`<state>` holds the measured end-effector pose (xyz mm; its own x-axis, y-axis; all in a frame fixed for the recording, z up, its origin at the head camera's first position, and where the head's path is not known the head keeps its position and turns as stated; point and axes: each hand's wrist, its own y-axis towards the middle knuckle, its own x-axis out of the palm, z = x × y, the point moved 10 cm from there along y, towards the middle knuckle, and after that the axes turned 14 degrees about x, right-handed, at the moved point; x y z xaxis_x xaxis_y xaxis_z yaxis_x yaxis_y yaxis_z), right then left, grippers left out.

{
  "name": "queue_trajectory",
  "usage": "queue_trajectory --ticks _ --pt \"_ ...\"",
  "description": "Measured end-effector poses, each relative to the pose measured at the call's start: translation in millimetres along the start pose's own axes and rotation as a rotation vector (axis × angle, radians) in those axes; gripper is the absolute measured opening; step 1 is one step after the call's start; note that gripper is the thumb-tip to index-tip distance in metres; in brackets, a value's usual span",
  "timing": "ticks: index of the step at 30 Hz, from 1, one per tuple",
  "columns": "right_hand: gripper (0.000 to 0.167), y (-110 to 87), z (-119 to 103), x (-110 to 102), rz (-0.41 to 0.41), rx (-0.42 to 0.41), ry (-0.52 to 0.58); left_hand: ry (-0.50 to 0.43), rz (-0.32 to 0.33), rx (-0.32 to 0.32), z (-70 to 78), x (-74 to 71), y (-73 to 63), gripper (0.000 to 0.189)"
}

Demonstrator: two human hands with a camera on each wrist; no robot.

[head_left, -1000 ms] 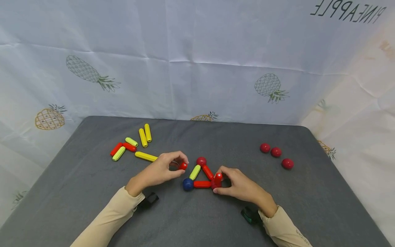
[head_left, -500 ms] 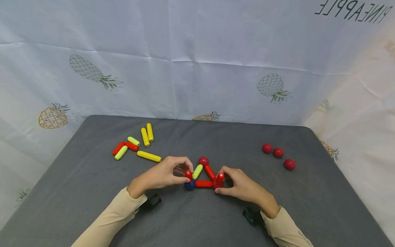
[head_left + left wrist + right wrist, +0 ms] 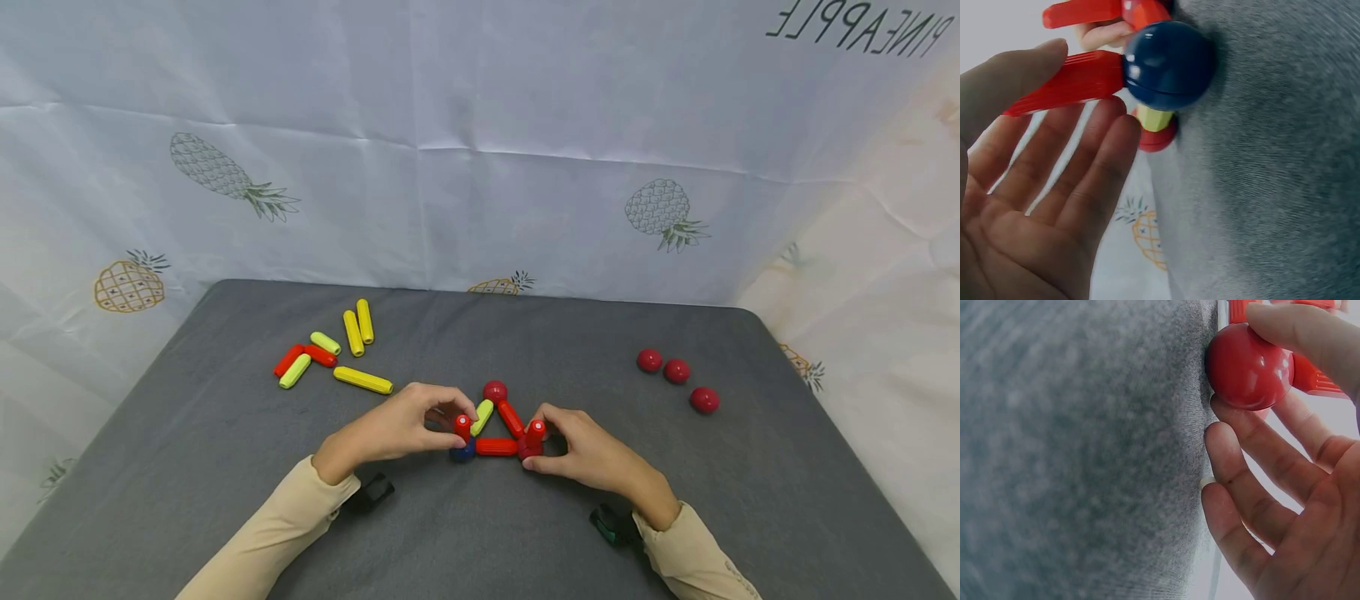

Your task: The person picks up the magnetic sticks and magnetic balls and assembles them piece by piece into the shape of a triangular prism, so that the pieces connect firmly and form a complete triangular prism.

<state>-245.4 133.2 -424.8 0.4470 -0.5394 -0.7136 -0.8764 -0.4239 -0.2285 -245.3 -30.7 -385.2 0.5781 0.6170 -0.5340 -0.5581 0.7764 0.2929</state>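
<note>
Item 1, change. A second ago I see the left hand (image 3: 397,425) carrying the left stick (image 3: 462,427), red, apart from the frame (image 3: 497,447); now the stick's foot meets the blue ball (image 3: 1171,64) and it stands up from it. How firmly it is seated, I cannot tell.

Item 2, meaning. My reading: the frame, a flat triangle on the bench (image 3: 450,533), now counts two uprights, this one and the right stick (image 3: 536,431). The far ball (image 3: 495,392) carries none.

Item 3, fingers. Left: thumb and fingers pinch the left stick. Right hand (image 3: 585,454): unmoved, thumb and fingertips gripping the right ball (image 3: 1247,367), under the right stick.

Item 4, edges. The frame sits well inside the bench's left, right and far edges; the near edge is out of my view. A curtain (image 3: 480,208) hangs behind the far edge.

Item 5, room. Grey bench top shows between the wrists, so I judge drawing back towards the person the easiest path. Leftward is tighter: a yellow stick (image 3: 363,381) lies near the left hand, shorter sticks (image 3: 295,372) beyond. Rightward, three loose balls (image 3: 677,371) lie well apart from the right hand, short of the right edge.
</note>
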Motion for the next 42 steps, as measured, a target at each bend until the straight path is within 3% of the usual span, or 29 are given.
queue_trajectory --ticks 10,23,42 --pt "0.027 -1.3 -2 -1 0.009 -0.010 -0.031 0.097 -0.097 -0.113 -24.2 11.7 -4.3 0.029" --pt "0.036 -7.1 3 -14 0.031 0.006 -0.082 0.046 -0.087 -0.125 -33.8 12.5 -6.0 0.026" --pt "0.032 -43.6 49 -94 0.371 0.020 -0.152 0.024 -0.087 -0.140 -36.6 12.1 -6.1 0.025"
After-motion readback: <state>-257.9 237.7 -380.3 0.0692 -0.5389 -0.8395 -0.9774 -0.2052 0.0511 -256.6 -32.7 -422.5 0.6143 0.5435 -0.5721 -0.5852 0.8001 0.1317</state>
